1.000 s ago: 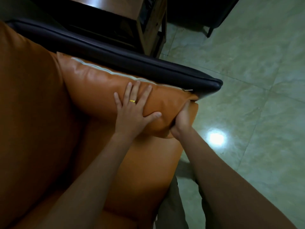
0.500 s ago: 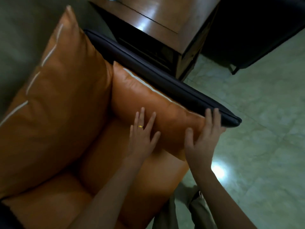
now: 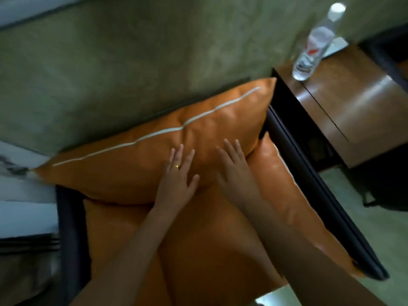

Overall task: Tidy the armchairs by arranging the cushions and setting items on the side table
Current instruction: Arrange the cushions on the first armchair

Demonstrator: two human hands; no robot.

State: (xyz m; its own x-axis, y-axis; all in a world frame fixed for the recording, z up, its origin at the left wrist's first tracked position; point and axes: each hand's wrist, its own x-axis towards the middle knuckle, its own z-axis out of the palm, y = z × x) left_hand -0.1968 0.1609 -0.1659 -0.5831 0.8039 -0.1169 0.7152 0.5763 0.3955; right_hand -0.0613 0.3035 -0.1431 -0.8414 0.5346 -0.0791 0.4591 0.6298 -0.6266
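Observation:
An orange leather back cushion (image 3: pixel 136 164) with a white seam stands against the wall at the rear of the armchair. My left hand (image 3: pixel 176 177), wearing a gold ring, lies flat on its lower right part with fingers straight. My right hand (image 3: pixel 236 168) lies flat beside it, fingers straight, near the cushion's right corner. A second orange cushion (image 3: pixel 293 202) leans along the dark right armrest (image 3: pixel 320 195). Below both hands is the orange seat cushion (image 3: pixel 198 250). A clear water bottle (image 3: pixel 313 45) stands on the brown side table (image 3: pixel 357 102) at the upper right.
The grey-green wall (image 3: pixel 132 62) rises behind the chair. The dark left armrest (image 3: pixel 68 228) borders the seat, with white and grey fabric (image 3: pixel 22 206) beyond it. Green tiled floor (image 3: pixel 384 250) shows at the lower right, and a dark piece of furniture (image 3: pixel 393 51) stands past the table.
Both hands left the side cushion by the right armrest and now lie flat on the back cushion. The view swung up, bringing the side table's top and the bottle into sight.

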